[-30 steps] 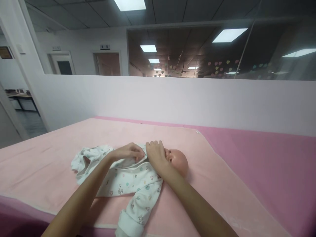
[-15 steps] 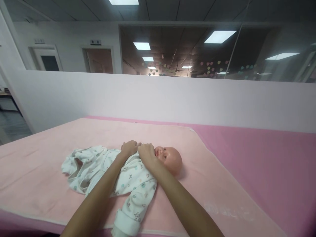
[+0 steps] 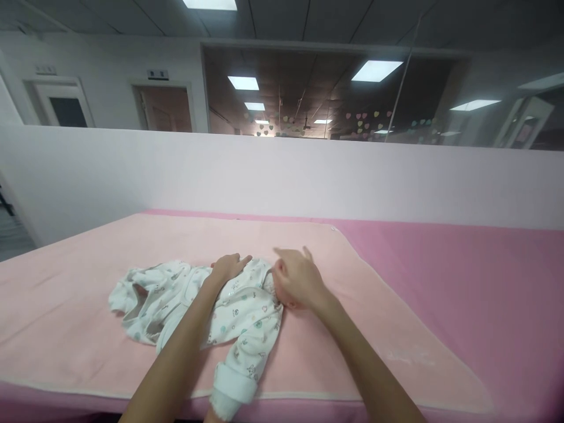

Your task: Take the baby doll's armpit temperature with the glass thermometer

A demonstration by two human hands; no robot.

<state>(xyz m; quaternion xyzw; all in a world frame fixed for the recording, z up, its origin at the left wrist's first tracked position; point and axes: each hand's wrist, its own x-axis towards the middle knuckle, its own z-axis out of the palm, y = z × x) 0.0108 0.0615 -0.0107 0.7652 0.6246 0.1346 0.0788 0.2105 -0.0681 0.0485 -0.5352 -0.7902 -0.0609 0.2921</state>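
Note:
A baby doll in a white, patterned one-piece outfit (image 3: 247, 305) lies on its back, its head toward the right. My left hand (image 3: 228, 268) rests on the far side of the doll's chest, fingers partly stretched and thumb apart. Over the doll's head (image 3: 288, 301) is my right hand (image 3: 302, 276), slightly blurred, with fingers spread and nothing visibly held. It covers most of the face; whether it touches the head I cannot tell. The near sleeve (image 3: 253, 352) stretches toward the table's front edge, its cuff (image 3: 235, 383) folded back. The outfit's leg end (image 3: 136, 294) lies rumpled at left.
A pale pink mat (image 3: 88, 346) lies under the doll, over a darker pink surface (image 3: 462, 282). Behind stands a low white partition wall (image 3: 282, 176). Beyond it are doors and a large window.
My right hand has moved right from the outfit's neckline to over the doll's head, its fingers spreading from a closed shape. My left hand stays on the chest. The view has shifted slightly.

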